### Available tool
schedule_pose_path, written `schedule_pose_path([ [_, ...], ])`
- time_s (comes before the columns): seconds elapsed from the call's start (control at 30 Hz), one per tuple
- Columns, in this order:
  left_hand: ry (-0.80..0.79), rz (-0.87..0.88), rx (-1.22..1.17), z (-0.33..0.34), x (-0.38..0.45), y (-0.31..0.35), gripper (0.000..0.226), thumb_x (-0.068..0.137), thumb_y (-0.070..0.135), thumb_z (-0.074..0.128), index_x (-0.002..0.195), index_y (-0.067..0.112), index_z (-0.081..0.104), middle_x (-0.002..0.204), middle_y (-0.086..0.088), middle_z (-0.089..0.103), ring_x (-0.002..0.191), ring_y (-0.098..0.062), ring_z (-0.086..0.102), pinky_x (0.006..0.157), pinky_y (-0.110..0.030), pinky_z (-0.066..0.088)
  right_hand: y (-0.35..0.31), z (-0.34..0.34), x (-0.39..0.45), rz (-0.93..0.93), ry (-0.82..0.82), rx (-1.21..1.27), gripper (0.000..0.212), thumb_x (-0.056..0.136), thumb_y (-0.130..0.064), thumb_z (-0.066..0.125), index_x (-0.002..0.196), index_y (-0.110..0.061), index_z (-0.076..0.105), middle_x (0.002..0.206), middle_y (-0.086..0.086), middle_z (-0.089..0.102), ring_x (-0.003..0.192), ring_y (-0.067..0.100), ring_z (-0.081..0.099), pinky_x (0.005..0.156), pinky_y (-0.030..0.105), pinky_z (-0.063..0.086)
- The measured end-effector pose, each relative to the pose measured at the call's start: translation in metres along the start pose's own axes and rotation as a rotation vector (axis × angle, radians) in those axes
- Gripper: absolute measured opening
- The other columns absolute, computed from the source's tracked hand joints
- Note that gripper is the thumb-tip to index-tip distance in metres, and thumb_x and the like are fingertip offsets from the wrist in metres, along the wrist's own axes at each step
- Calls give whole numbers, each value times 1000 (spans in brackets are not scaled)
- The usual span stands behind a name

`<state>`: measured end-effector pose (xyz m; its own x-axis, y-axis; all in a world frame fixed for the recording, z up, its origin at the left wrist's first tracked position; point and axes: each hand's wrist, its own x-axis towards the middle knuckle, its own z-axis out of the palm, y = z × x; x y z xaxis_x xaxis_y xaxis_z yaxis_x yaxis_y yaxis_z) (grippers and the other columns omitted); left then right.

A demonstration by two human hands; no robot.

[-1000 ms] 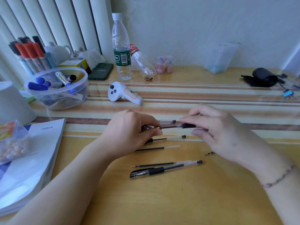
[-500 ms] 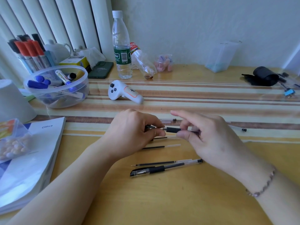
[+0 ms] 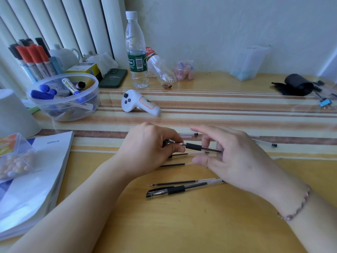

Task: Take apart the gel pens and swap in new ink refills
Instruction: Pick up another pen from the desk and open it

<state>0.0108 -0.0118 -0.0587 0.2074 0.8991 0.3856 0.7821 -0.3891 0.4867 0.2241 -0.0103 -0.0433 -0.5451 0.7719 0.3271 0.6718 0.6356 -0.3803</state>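
A gel pen (image 3: 196, 147) with a black rubber grip is held level above the desk between both hands. My left hand (image 3: 151, 147) pinches its tip end with thumb and forefinger. My right hand (image 3: 235, 157) holds the clear barrel end, its fingers partly spread. Below them lie two loose ink refills (image 3: 173, 164), one half hidden under my hands. Nearer to me lie another refill (image 3: 180, 183) and a whole capped gel pen (image 3: 175, 190). Clear barrels rest behind my hands (image 3: 189, 134) and to the right (image 3: 266, 143).
A clear bowl of markers (image 3: 63, 99) and a white cup (image 3: 16, 114) stand at the left. A book (image 3: 32, 179) and a small box of beads (image 3: 14, 157) lie at the left edge. A white controller (image 3: 140, 105), water bottle (image 3: 135, 52) and phone (image 3: 113, 78) stand behind.
My right hand has slid a little to the right along the pen, baring more of the black grip. My left hand has stayed on the tip end.
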Motion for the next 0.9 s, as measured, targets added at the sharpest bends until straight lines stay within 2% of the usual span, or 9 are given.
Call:
schedule_pose_path([
  [0.07,-1,1,9,-1,1,-1,11,80,40,73,85,31,76,40,11,49,47,-3,48,49,-20,30,0,0,0,-22,49,-65,55,78,-31,76,130,-36,56,83,-26,60,65,-15,49,56,10,33],
  [0.17,28,50,3,1,1,-1,17,78,43,70,84,29,77,50,5,63,53,-15,51,49,-23,39,2,0,1,-31,148,-44,43,83,-13,71,123,-30,65,78,-20,71,57,-16,50,58,15,40],
  [0.23,51,94,1,2,1,0,16,76,39,68,81,27,78,54,4,66,50,-19,50,48,-26,42,0,-1,0,-21,158,-51,39,86,-15,58,122,-30,66,70,-20,70,57,-10,56,59,19,47],
  [0.33,58,146,5,2,1,0,12,79,34,69,80,25,77,56,5,66,46,-19,51,46,-31,44,0,-2,-1,-11,103,-82,40,90,-14,50,125,-31,63,59,-24,56,56,-22,45,57,18,45],
  [0.43,33,130,-52,-1,-1,5,17,83,42,66,88,29,74,58,7,62,52,-13,52,51,-32,47,6,-5,0,16,41,-82,39,96,-18,46,130,-35,55,61,-25,50,68,-21,46,63,23,48],
  [0.53,-84,42,-108,-3,0,3,29,93,45,48,116,28,54,78,15,52,79,1,51,74,-23,44,12,-8,2,39,96,-70,37,93,-24,46,128,-33,56,71,-27,56,66,-16,50,60,22,46],
  [0.63,-166,-11,-182,-5,0,-5,18,101,17,36,119,17,35,84,12,46,77,-2,46,71,-19,35,20,-9,4,78,167,14,29,88,-22,61,116,-28,63,83,-20,62,68,0,57,61,30,50],
  [0.77,-116,-21,-149,-5,3,-4,30,93,7,57,116,20,43,84,14,60,81,-7,55,72,-12,43,22,-8,4,67,205,30,17,84,-21,70,100,-26,68,88,-18,62,77,6,57,69,34,52],
  [0.9,-28,-62,-179,-5,5,-4,19,81,18,76,95,21,63,86,16,70,87,1,65,81,-19,51,22,-7,4,40,203,26,15,84,-23,69,99,-26,69,91,-16,64,82,9,59,70,39,53],
])
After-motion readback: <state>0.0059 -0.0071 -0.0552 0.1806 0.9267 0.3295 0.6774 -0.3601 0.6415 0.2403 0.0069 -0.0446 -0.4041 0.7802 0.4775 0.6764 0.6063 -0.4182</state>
